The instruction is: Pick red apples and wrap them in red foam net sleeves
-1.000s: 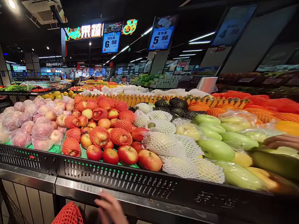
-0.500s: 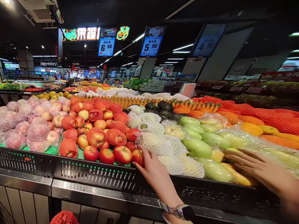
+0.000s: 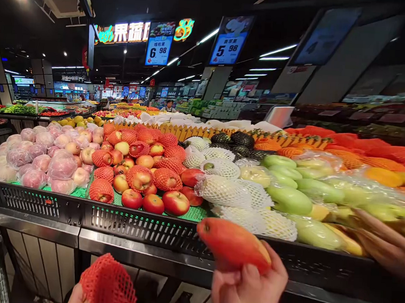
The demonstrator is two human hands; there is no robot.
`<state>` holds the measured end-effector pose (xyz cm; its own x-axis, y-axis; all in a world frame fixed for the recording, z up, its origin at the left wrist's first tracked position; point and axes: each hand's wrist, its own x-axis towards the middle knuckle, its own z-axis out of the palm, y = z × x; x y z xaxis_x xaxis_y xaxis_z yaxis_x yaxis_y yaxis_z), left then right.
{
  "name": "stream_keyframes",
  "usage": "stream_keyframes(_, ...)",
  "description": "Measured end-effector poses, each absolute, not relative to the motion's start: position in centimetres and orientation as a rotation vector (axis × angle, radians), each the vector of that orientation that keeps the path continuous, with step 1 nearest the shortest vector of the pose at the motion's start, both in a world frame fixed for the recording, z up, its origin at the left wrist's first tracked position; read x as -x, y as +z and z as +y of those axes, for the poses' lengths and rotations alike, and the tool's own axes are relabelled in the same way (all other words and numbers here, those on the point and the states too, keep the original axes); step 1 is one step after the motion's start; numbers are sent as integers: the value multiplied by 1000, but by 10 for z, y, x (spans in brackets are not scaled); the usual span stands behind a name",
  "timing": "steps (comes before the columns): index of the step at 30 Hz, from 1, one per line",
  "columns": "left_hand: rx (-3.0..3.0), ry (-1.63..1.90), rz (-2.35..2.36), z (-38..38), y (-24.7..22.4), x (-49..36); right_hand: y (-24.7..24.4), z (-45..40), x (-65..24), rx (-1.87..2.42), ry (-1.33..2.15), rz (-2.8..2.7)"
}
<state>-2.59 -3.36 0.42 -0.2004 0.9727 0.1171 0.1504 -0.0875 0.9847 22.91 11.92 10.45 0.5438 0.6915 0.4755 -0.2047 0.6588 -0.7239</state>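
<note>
My right hand [image 3: 249, 287] is closed around a red mango [image 3: 234, 245], holding it up in front of the display's front edge. The mango is bare, tinged yellow near its right end. At the lower left, my left hand [image 3: 78, 298] grips a red foam net sleeve [image 3: 108, 283]; only part of the thumb and fingers show, and whether anything is inside the sleeve cannot be seen. Behind the mango lie pale fruits in white foam nets [image 3: 243, 218]. Red apples [image 3: 175, 203], some in red nets, rest on green matting left of them.
Another person's hand [image 3: 385, 240], blurred, reaches over green mangoes [image 3: 288, 200] at the right. Wrapped pinkish fruits [image 3: 62, 165] fill the left bin. A black slatted crate wall [image 3: 143, 222] and a metal ledge [image 3: 114, 246] run along the front.
My right hand has picked the red mango from the front row and brought it nearer. My left hand has risen further into view with the red sleeve. The view has shifted.
</note>
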Motion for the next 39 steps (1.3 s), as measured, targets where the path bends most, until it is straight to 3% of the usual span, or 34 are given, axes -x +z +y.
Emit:
stream_keyframes(4, -1351, 1376, 1454, -22, -3, 27, 66, 60, -188, 705, 1137, -947)
stream_keyframes(7, -1471, 1396, 1383, -11, -2, 23, 42, 40, -167, 673, 1287, -998)
stream_keyframes(13, -1926, 1368, 1332, -12, 27, 22, 27, 47, -160, 624, 1162, -1235)
stream_keyframes(16, -1909, 1186, 1410, -16, 40, 21, 30, 42, -158, 616, 1154, -1257)
stream_keyframes(24, -1652, 1188, 1373, -22, 57, 11, 21, 32, -154, 390, 1267, -1584)
stream_keyframes(31, -1089, 1738, 1363, -18, 35, -3, 4, 31, -143, 421, 967, -1601)
stream_keyframes(39, -1182, 1667, 1279, -27, 46, 12, 28, 37, -145, 314, 721, -1534)
